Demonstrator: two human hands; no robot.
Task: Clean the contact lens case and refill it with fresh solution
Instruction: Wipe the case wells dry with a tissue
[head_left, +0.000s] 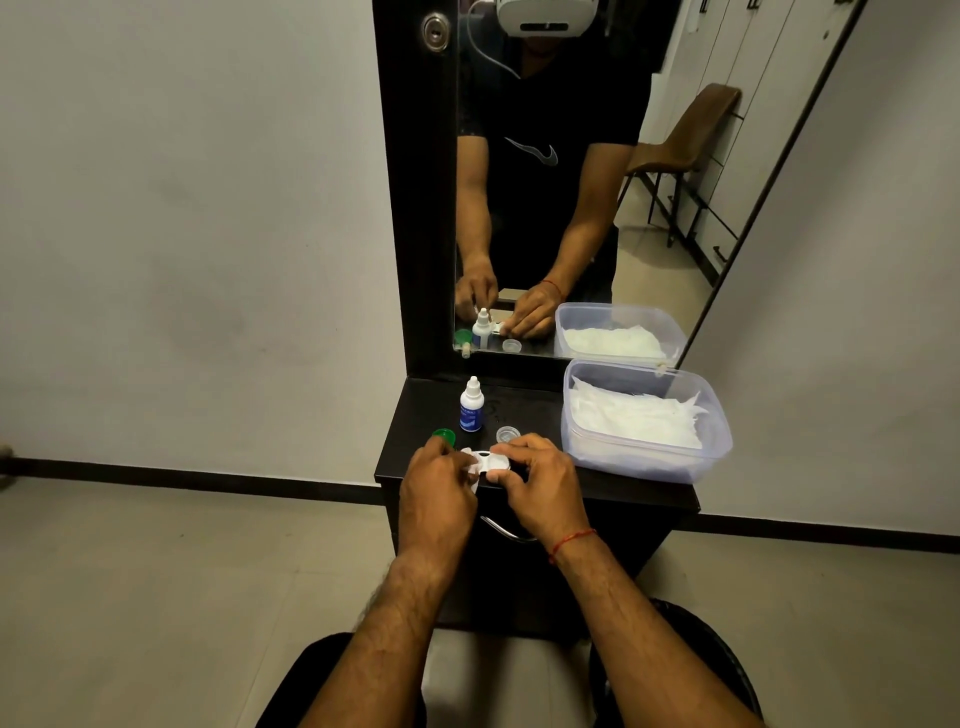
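The contact lens case (488, 461) is held over the tabletop's (530, 410) front edge; right hand (540, 480) fingers are closed on it, left hand (436, 486) fingers pinched on a tissue wad (471, 470). Risk: case dropped to the tiled floor (156, 597). Green cap (444, 437), clear cap (507, 434) and solution bottle (471, 405) are noted behind.

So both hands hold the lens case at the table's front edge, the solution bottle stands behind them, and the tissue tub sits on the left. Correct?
Not quite: the head view shows the tissue tub on the right. Left hand and right hand do hold the lens case, with the solution bottle behind.
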